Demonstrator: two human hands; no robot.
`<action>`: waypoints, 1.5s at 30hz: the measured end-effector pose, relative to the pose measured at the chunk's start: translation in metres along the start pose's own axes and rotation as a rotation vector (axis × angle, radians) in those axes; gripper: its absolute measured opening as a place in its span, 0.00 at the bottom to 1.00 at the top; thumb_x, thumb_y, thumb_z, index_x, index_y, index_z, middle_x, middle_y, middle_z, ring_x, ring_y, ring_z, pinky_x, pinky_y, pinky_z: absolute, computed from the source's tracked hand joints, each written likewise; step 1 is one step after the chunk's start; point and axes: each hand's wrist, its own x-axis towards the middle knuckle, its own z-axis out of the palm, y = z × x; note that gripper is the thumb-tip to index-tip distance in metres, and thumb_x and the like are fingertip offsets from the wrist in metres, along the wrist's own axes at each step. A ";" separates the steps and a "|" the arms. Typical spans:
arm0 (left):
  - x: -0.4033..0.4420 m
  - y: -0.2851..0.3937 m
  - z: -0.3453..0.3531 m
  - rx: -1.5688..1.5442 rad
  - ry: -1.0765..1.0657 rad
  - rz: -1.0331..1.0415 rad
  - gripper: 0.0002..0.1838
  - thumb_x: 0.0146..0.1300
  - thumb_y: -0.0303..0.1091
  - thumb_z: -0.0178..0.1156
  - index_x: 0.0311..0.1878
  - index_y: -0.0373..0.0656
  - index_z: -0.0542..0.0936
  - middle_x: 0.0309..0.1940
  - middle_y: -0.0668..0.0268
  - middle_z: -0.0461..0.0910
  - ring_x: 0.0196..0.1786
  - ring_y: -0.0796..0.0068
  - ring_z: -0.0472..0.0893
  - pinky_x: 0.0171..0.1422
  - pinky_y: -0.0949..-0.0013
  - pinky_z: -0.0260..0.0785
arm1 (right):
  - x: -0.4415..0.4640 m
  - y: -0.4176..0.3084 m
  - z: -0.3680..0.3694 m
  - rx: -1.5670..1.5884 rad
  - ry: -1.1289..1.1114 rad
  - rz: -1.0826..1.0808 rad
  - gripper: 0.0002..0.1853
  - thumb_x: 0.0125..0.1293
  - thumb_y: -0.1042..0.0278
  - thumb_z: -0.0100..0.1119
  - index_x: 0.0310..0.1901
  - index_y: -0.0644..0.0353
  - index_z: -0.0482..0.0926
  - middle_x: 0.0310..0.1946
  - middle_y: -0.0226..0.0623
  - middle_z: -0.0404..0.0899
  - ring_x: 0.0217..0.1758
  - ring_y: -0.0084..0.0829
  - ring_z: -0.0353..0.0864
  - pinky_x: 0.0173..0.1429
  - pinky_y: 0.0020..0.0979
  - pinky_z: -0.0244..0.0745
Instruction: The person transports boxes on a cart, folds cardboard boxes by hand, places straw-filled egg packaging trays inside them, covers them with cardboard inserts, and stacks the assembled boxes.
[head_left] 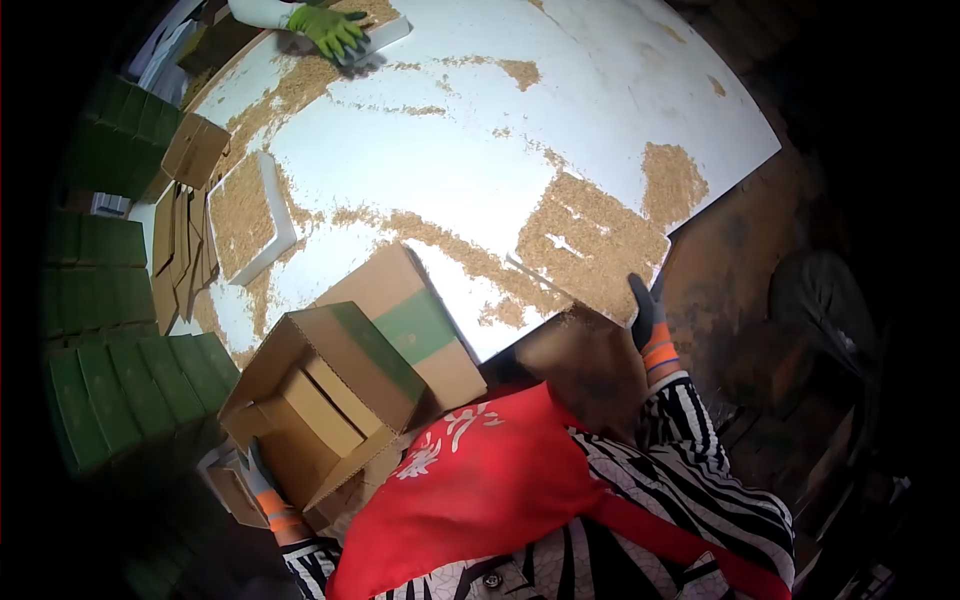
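Note:
My left hand [266,486], in a grey and orange glove, is at the left wall of an open cardboard box [345,350], its fingers closed on the edge. The box is tilted toward me, with a tan cardboard insert [328,405] inside. My right hand [650,322], gloved alike, grips the near right corner of a white tray [664,247]. Brown wood shavings [585,235] cover this tray, with white showing through in a few slots. The tray's near corner overhangs the table edge. Its underside and some of my fingers are hidden.
Shavings lie scattered over the white table [440,160]. Another shavings-covered white tray [278,205] sits at left. A co-worker's green-gloved hand [328,30] rests by a tray at the far edge. Stacked green boxes [130,390] and flattened cardboard [178,250] line the left.

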 end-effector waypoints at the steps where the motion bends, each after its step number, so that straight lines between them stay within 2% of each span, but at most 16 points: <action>1: 0.002 0.000 -0.003 0.014 -0.025 0.019 0.21 0.68 0.39 0.57 0.59 0.35 0.74 0.51 0.60 0.78 0.49 0.71 0.77 0.54 0.67 0.72 | 0.006 0.025 -0.007 -0.247 0.008 -0.123 0.33 0.68 0.64 0.58 0.70 0.64 0.56 0.63 0.40 0.67 0.66 0.34 0.67 0.68 0.33 0.64; 9: 0.048 -0.056 -0.013 0.035 -0.027 0.153 0.27 0.67 0.38 0.58 0.66 0.36 0.67 0.54 0.61 0.75 0.50 0.71 0.76 0.53 0.69 0.72 | -0.039 -0.079 0.059 0.295 -0.369 0.028 0.31 0.71 0.64 0.50 0.72 0.62 0.55 0.65 0.46 0.67 0.65 0.40 0.71 0.67 0.39 0.70; 11: 0.054 -0.080 0.010 -0.277 0.011 0.156 0.28 0.67 0.37 0.58 0.67 0.36 0.66 0.57 0.60 0.73 0.53 0.70 0.75 0.54 0.70 0.71 | -0.069 -0.129 0.106 0.324 -0.520 0.062 0.31 0.71 0.62 0.49 0.71 0.63 0.55 0.65 0.47 0.67 0.65 0.41 0.71 0.68 0.41 0.70; 13: 0.019 -0.032 0.039 -0.222 0.051 0.283 0.20 0.70 0.36 0.54 0.62 0.39 0.72 0.47 0.65 0.78 0.46 0.74 0.76 0.50 0.71 0.72 | -0.095 -0.166 0.146 0.371 -0.683 0.175 0.29 0.72 0.61 0.48 0.70 0.65 0.57 0.65 0.47 0.68 0.65 0.43 0.72 0.68 0.42 0.70; 15: 0.008 -0.018 0.043 -0.091 0.056 0.229 0.20 0.72 0.37 0.50 0.62 0.39 0.71 0.50 0.64 0.77 0.51 0.72 0.75 0.57 0.69 0.69 | -0.114 -0.184 0.178 0.243 -0.812 0.150 0.29 0.72 0.61 0.47 0.70 0.66 0.58 0.65 0.46 0.68 0.64 0.40 0.72 0.67 0.41 0.70; 17: 0.021 -0.023 0.036 0.151 -0.120 -0.103 0.28 0.72 0.48 0.50 0.64 0.33 0.67 0.44 0.62 0.78 0.41 0.72 0.77 0.48 0.71 0.72 | -0.144 -0.200 0.221 -0.036 -0.951 -0.089 0.29 0.71 0.63 0.48 0.70 0.66 0.57 0.62 0.44 0.71 0.61 0.34 0.75 0.63 0.37 0.73; 18: 0.011 -0.023 0.043 0.059 -0.048 0.252 0.29 0.74 0.53 0.46 0.63 0.36 0.69 0.44 0.62 0.78 0.40 0.74 0.77 0.45 0.72 0.72 | -0.154 -0.203 0.239 -0.075 -0.960 -0.105 0.33 0.67 0.64 0.53 0.71 0.65 0.57 0.61 0.43 0.72 0.60 0.34 0.76 0.62 0.35 0.73; 19: 0.008 -0.030 0.054 -0.448 -0.169 0.077 0.27 0.75 0.53 0.44 0.63 0.40 0.70 0.43 0.63 0.78 0.40 0.76 0.77 0.45 0.73 0.73 | -0.155 -0.216 0.250 -0.103 -0.968 -0.092 0.37 0.63 0.65 0.58 0.72 0.64 0.56 0.60 0.43 0.72 0.58 0.34 0.76 0.61 0.34 0.73; 23: -0.028 0.012 0.044 -0.681 -0.355 0.141 0.32 0.75 0.52 0.42 0.73 0.39 0.58 0.68 0.61 0.65 0.69 0.72 0.65 0.72 0.68 0.59 | -0.200 -0.228 0.307 -0.286 -1.109 -0.181 0.36 0.61 0.62 0.56 0.71 0.64 0.60 0.59 0.40 0.74 0.59 0.30 0.74 0.64 0.34 0.69; 25: -0.026 0.013 0.039 -0.956 -0.487 0.059 0.32 0.75 0.52 0.43 0.73 0.40 0.58 0.67 0.60 0.66 0.68 0.72 0.66 0.71 0.68 0.62 | -0.201 -0.219 0.320 -0.329 -1.107 -0.119 0.36 0.61 0.63 0.57 0.71 0.64 0.60 0.59 0.39 0.74 0.58 0.30 0.75 0.64 0.33 0.68; 31: -0.006 -0.026 0.041 -0.404 -0.203 0.284 0.30 0.75 0.50 0.42 0.71 0.40 0.61 0.66 0.61 0.68 0.64 0.68 0.72 0.65 0.66 0.69 | -0.175 -0.198 0.330 -0.269 -1.115 -0.111 0.37 0.61 0.68 0.58 0.71 0.64 0.57 0.57 0.41 0.75 0.56 0.32 0.78 0.62 0.33 0.72; 36: -0.014 -0.030 0.041 -0.328 -0.136 0.286 0.28 0.75 0.49 0.44 0.69 0.39 0.64 0.64 0.61 0.70 0.63 0.68 0.73 0.65 0.66 0.68 | -0.183 -0.183 0.344 -0.385 -1.121 -0.157 0.45 0.55 0.59 0.72 0.71 0.59 0.58 0.52 0.46 0.78 0.53 0.36 0.79 0.57 0.34 0.75; 40: -0.006 -0.027 0.038 -0.298 -0.087 0.315 0.27 0.75 0.48 0.45 0.68 0.38 0.66 0.63 0.60 0.72 0.62 0.67 0.74 0.66 0.66 0.67 | -0.182 -0.169 0.353 -0.747 -1.205 -0.299 0.47 0.55 0.48 0.71 0.71 0.59 0.58 0.52 0.50 0.78 0.48 0.37 0.83 0.53 0.36 0.77; 41: 0.000 -0.028 0.035 -0.283 -0.072 0.336 0.27 0.75 0.47 0.46 0.68 0.38 0.67 0.62 0.60 0.72 0.61 0.67 0.74 0.66 0.66 0.67 | -0.178 -0.171 0.355 -0.862 -1.248 -0.519 0.43 0.59 0.56 0.69 0.71 0.60 0.58 0.48 0.44 0.80 0.46 0.30 0.82 0.49 0.31 0.78; 43: 0.014 -0.017 0.026 -0.204 -0.018 0.406 0.26 0.74 0.47 0.46 0.67 0.38 0.68 0.61 0.60 0.73 0.61 0.67 0.75 0.66 0.66 0.66 | -0.190 -0.202 0.367 -1.187 -1.350 -0.486 0.43 0.54 0.41 0.68 0.65 0.62 0.65 0.45 0.51 0.81 0.47 0.45 0.82 0.54 0.36 0.75; 45: 0.026 0.032 0.016 -0.068 0.052 0.491 0.24 0.74 0.45 0.48 0.64 0.37 0.72 0.58 0.61 0.76 0.59 0.69 0.76 0.66 0.66 0.66 | -0.170 -0.178 0.372 -1.705 -1.307 -0.865 0.28 0.57 0.39 0.63 0.41 0.61 0.76 0.34 0.46 0.81 0.39 0.45 0.83 0.43 0.41 0.76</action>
